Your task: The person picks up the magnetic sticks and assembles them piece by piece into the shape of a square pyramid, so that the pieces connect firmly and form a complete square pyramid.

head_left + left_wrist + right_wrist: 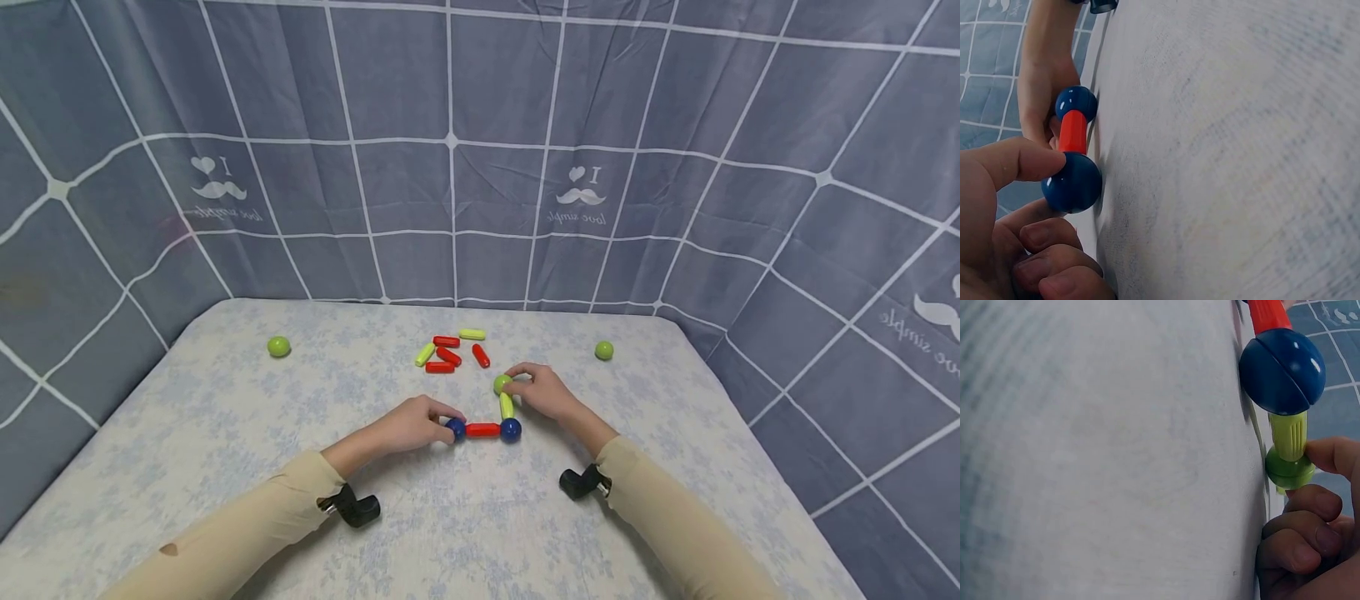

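Observation:
A red rod point(482, 430) joins two blue balls on the table. My left hand point(417, 423) pinches the left blue ball point(1072, 182) between thumb and forefinger, its other fingers curled below. From the right blue ball point(511, 430), a yellow-green rod point(507, 407) runs away toward the back and meets a green ball point(502, 384). With thumb and forefinger my right hand point(546, 390) pinches that green ball, the thumb close to the rod's end in the right wrist view. The linked pieces form an L shape lying on the cloth.
Behind the hands lie several loose red rods point(439, 367) and yellow-green rods point(472, 334). One green ball point(279, 347) sits at the back left, another green ball point(603, 350) at the back right. A grey checked curtain point(495, 192) hangs round the table point(360, 350).

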A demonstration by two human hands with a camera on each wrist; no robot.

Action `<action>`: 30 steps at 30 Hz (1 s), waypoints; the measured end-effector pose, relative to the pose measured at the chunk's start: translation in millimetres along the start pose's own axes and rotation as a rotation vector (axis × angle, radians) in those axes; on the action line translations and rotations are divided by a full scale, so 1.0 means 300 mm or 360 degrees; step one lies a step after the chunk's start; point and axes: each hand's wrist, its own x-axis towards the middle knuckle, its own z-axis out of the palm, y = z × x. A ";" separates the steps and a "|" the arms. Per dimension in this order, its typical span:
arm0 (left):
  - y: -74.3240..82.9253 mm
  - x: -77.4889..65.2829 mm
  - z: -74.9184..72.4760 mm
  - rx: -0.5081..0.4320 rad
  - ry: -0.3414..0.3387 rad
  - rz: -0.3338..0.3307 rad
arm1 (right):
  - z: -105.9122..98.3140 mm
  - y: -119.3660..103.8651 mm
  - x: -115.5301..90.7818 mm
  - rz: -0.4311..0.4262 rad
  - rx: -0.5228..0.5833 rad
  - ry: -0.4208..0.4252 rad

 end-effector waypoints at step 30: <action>-0.029 0.085 -0.024 -0.0086 0.0445 0.0019 | -0.011 0.036 0.028 0.0010 -0.0003 -0.0110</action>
